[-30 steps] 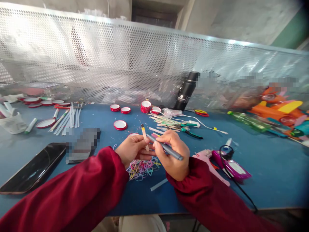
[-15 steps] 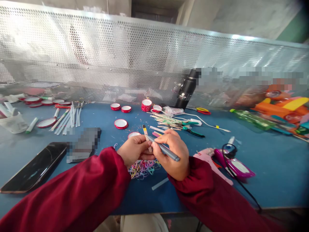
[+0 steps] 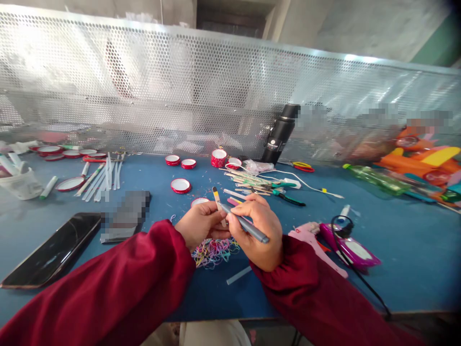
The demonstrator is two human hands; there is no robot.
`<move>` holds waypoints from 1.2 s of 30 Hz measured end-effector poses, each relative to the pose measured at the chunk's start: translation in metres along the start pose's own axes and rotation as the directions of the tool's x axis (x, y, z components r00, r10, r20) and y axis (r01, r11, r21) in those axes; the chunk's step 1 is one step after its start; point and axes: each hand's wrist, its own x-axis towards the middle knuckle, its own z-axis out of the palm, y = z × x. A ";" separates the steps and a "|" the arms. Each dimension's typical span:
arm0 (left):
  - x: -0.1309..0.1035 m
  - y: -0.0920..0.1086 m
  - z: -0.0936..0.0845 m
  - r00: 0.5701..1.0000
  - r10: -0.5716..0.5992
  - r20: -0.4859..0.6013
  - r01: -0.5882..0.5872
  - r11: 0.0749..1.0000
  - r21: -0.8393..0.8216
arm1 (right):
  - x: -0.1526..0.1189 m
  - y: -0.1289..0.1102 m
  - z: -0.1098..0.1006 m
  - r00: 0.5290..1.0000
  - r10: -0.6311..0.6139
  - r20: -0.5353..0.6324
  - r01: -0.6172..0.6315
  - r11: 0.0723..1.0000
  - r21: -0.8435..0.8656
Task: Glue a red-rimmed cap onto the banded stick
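Between the thumb and fingers of my left hand [image 3: 203, 221] is a thin flat wooden stick [image 3: 216, 193], its upper end coloured black and yellow. My right hand [image 3: 261, 228] grips a grey marker pen [image 3: 252, 228] like a writing tool, its tip at or very near the stick. Whether tip and stick touch, I cannot tell. Below my hands lies a tangle of coloured rubber bands [image 3: 216, 252]. Partly hidden behind my left hand is a red-rimmed jar lid [image 3: 199, 202]. A clear glue stick [image 3: 238, 276] rests near my right wrist.
Behind are a pile of wooden sticks [image 3: 248, 180], green-handled pliers [image 3: 288, 196], red lids [image 3: 180, 185] and a black bottle [image 3: 281, 134]. A phone [image 3: 52, 250] and loose glue sticks [image 3: 104, 178] lie left. To the right are a purple glue gun [image 3: 355, 247] with a black cord and a green bottle [image 3: 376, 179].
Hardly anything differs. Both hands keep the same hold on the stick and the marker pen, and the view has shifted very slightly.
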 end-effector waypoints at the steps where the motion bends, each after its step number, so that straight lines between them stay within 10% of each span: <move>1: 0.000 0.000 0.000 1.000 -0.001 0.001 0.001 1.000 -0.003 | 0.000 -0.001 0.000 1.000 0.004 0.007 -0.004 1.000 -0.001; 36: -0.001 0.000 0.000 1.000 0.003 0.015 -0.003 1.000 -0.004 | 0.000 -0.001 0.001 1.000 0.011 0.026 -0.011 1.000 -0.011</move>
